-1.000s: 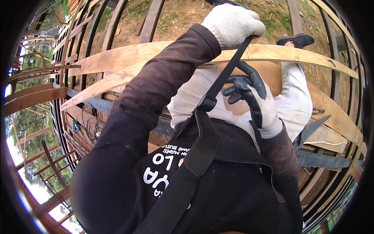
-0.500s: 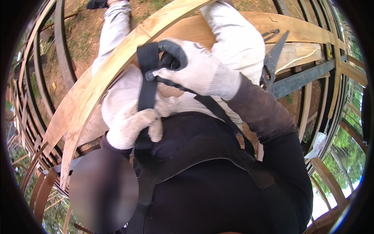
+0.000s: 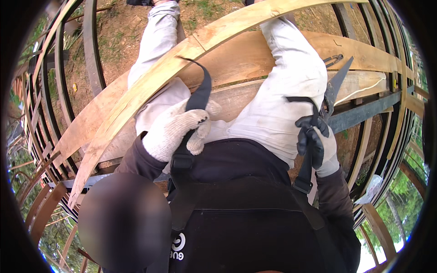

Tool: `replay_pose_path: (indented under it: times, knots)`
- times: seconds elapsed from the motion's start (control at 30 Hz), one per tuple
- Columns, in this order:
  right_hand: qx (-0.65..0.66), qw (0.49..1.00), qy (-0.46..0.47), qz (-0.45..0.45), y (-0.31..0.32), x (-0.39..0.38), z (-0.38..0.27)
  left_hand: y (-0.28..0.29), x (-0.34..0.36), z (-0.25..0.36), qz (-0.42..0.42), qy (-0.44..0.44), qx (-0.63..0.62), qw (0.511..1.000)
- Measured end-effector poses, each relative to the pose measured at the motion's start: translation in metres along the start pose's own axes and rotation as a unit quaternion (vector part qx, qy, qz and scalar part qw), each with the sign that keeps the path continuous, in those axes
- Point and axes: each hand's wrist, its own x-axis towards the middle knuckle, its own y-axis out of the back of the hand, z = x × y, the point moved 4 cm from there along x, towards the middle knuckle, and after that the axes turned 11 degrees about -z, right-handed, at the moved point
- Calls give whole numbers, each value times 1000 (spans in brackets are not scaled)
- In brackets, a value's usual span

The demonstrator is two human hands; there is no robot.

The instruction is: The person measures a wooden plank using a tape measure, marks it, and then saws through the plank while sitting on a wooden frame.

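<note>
My left hand (image 3: 170, 132), in an off-white knit glove, is closed round a wide black strap (image 3: 202, 88). The loose end of this strap curls up past my fingers toward the curved wooden board, and a black buckle (image 3: 182, 161) sits on it just below the hand. By my right hip, my right hand (image 3: 318, 143), in a white glove with black-coated fingers, grips a second black strap (image 3: 306, 169). This strap's tail lies over my light trousers (image 3: 287, 73), and a buckle (image 3: 302, 184) is at its lower part. Both straps join a black harness across my dark top.
A long curved wooden board (image 3: 154, 66) arches over my legs. Behind it lies a wide plank (image 3: 246, 54). To the right are a handsaw (image 3: 337, 81), a pincer-like tool (image 3: 334, 59) and a grey metal beam (image 3: 364, 111). Dark slats (image 3: 93, 50) stand over bare soil.
My right hand has moved from the strap at the middle to the strap on my right side. My left hand has shifted upward and now grips the left strap, whose end hangs loose.
</note>
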Motion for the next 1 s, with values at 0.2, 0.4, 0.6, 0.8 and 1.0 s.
replay_pose_path:
  times: [0.2,0.4,0.6,0.8,1.0]
  knots:
    - [-138,966,174,-134,-79,103,-47,-10,10,-25,-42,58,9,997]
    - [-516,709,259,-406,-183,135,-63,-37,0,-16,-106,143,245,953]
    - [-520,690,134,-486,-167,141,-69,-38,8,-29,-79,71,112,988]
    - [-399,880,-45,-255,-75,80,-89,-28,18,-46,-89,59,-54,993]
    - [-664,611,260,-343,-152,15,-85,-22,42,-49,-168,46,-18,985]
